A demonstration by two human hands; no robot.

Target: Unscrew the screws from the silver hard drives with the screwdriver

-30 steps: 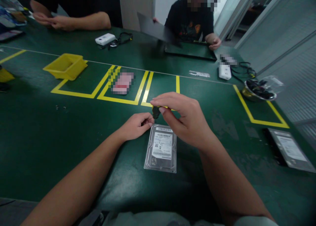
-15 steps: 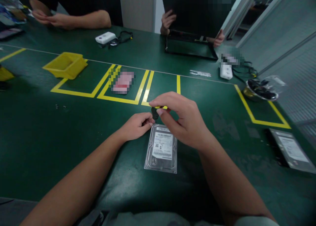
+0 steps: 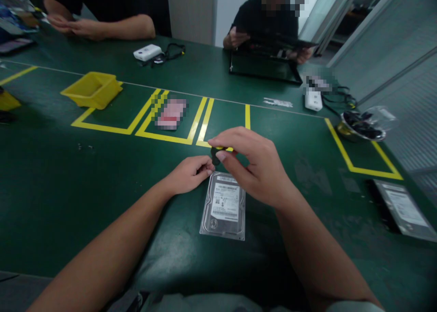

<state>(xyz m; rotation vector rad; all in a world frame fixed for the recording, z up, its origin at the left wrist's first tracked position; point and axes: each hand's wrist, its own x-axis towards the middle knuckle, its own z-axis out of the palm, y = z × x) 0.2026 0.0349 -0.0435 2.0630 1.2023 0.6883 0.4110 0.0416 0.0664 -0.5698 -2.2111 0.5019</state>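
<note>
A hard drive (image 3: pixel 225 207) lies label up on the green table in front of me. My right hand (image 3: pixel 251 166) pinches a short black and yellow screwdriver (image 3: pixel 215 156), held upright over the drive's far left corner. The screwdriver's tip is too small to make out. At that same corner sits my left hand (image 3: pixel 191 174), its fingers curled and pressed together beside the screwdriver's lower end. Whatever the left fingertips grip, if anything, is hidden.
Tiny screws (image 3: pixel 85 147) lie to the left. A yellow bin (image 3: pixel 92 91) stands beyond them. Another hard drive (image 3: pixel 403 209) rests at the right, below a bowl of black parts (image 3: pixel 361 125). Across the table, one person holds a dark panel (image 3: pixel 273 43) above a black frame (image 3: pixel 266 68); another person sits left.
The person across has tilted the large dark panel down flat toward the black frame. My hands, the screwdriver and the hard drive stay practically in place.
</note>
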